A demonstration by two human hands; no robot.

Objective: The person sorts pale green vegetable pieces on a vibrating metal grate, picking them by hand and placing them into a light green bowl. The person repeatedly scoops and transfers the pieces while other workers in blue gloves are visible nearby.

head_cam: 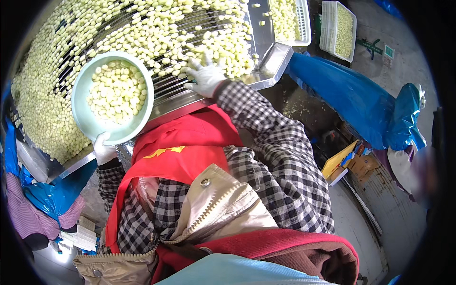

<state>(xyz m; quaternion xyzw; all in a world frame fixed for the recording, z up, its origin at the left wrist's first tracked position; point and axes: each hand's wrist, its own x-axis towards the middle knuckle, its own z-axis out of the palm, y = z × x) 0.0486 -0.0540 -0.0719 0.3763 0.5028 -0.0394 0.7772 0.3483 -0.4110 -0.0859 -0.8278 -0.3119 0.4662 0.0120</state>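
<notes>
My gloved left hand (104, 151) grips the near rim of a pale green plastic basin (81, 89). The basin holds many pale green oval fruits (117, 92) and hangs tilted over the front edge of a metal sorting table. My gloved right hand (206, 76) rests palm down with fingers spread at the table's slatted bars (169, 85). Its fingertips touch loose fruits (229, 46) of the same kind; nothing appears to be held in it. More fruits cover the bars beyond both hands and heap thickly at the left (46, 107).
A metal chute (278, 64) ends the table at right, beside a white plastic crate (303, 23) of fruits. Farther right stand stacked white crates (327, 28). A co-worker in a blue apron (342, 96) is close at right; another person (50, 199) is at left.
</notes>
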